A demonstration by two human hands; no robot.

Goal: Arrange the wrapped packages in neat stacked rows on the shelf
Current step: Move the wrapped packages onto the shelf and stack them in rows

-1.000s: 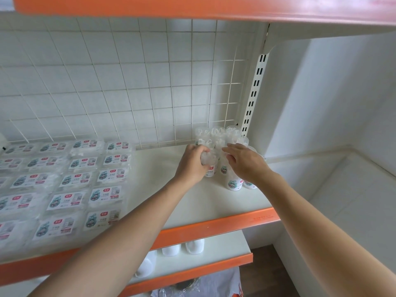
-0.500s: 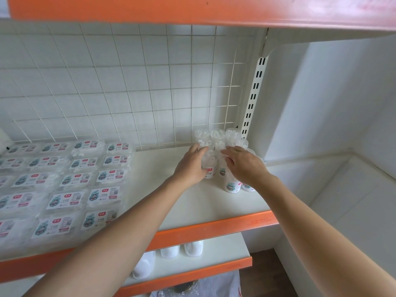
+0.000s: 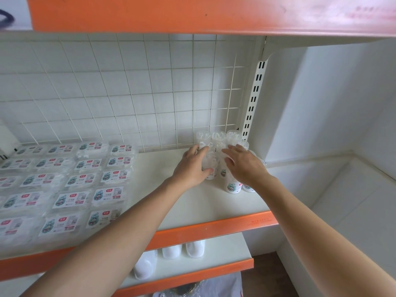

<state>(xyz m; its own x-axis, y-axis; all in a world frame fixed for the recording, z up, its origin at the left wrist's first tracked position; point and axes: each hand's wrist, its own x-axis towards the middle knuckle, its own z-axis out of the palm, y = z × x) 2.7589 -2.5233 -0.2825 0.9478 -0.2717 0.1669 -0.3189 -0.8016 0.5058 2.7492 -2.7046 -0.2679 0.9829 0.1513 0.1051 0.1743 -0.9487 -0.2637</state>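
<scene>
Labels: flat clear-wrapped packages (image 3: 70,198) lie in rows on the left, each with a white sticker showing a red badge, a teal cartoon and a barcode; the writing is too small to read.
Upright packs: tall clear-wrapped packs (image 3: 216,142) stand at the back right, against the white wire grid (image 3: 128,93).
Left hand (image 3: 190,168): curled round one pack.
Right hand (image 3: 244,166): straight fingers laid on the neighbouring packs.
Surface: white shelf (image 3: 192,202), orange front edge, white wall to the right.

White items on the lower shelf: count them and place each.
3 white items on the lower shelf: one leftmost, nearest its front; one in the middle; one to the right, both tucked under the shelf above. More may be hidden under it.
</scene>
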